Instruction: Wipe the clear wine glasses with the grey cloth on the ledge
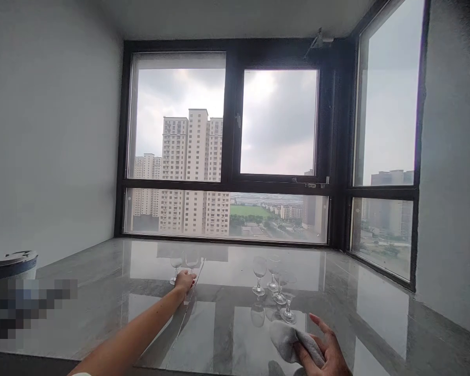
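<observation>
My left hand (185, 282) is stretched out over the polished stone counter (102, 292), its fingers closed at the foot of a clear wine glass (191, 259). A second wine glass (176, 262) stands just left of that hand. Down at the near edge, my right hand (323, 352) pinches a crumpled grey cloth (288, 339) between thumb and fingers, resting on the counter. Several more empty wine glasses (274, 287) stand in a cluster just beyond the cloth, about a hand's length from my right hand.
A large dark-framed window (231, 151) runs along the counter's far edge and round the right corner. A lidded white container (13, 263) stands at the far left by the white wall. The glossy counter reflects the window.
</observation>
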